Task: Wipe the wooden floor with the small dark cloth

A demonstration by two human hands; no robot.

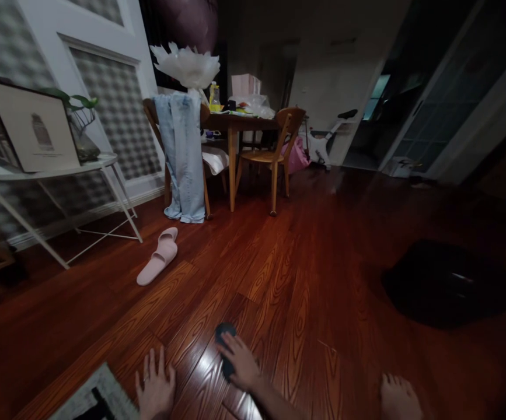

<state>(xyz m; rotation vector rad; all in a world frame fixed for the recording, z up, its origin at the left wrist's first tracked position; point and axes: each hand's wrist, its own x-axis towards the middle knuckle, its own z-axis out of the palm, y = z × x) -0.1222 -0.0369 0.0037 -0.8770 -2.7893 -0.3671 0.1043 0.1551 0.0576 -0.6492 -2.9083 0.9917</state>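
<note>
My right hand (pixel 241 363) lies over a dark, flat, oval object (pixel 225 331) on the glossy wooden floor, its fingers across the top and the palm covering much of it. I cannot make out what kind of thing this is. To the left, my left hand (pixel 156 385) is held low with its fingers spread and nothing in it; a ring shows on one finger. Whether it touches the floor I cannot tell. Beside it, at the bottom edge, is a grey mat (pixel 95 394) with black marks.
Pink slippers (pixel 159 256) lie ahead on the left, near a white side table (pixel 51 172). Jeans (pixel 185 157) hang over a chair by the dining table (pixel 244 122). A black, shiny item (pixel 445 286) rests at right. A bare foot (pixel 400 398) shows lower right.
</note>
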